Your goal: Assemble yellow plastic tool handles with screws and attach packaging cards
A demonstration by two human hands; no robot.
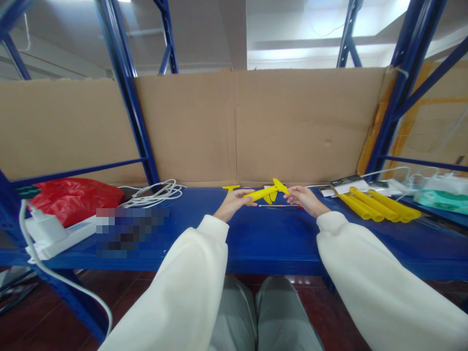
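Observation:
Above the blue shelf top, my left hand [236, 202] is closed round the left end of a yellow plastic tube [262, 193], which slants up to the right. A yellow T-shaped piece [280, 186] sits at the tube's right end. My right hand [302, 199] pinches the lower right tip of that piece; whether the two parts are joined cannot be made out. Just behind and below the tube lie more yellow pieces [270, 197]. A thin metal rod [278, 205], perhaps a screwdriver with a red end, lies under my right hand. Another yellow T-shaped part [231, 187] is behind my left hand.
Several yellow tubes [376, 207] and a black-and-white box [349, 184] lie to the right. At left are a coiled white cable [157, 192], a red plastic bag [78, 197] and a power strip [73, 236]. A cardboard wall [256, 126] closes the back; blue posts [127, 92] flank it.

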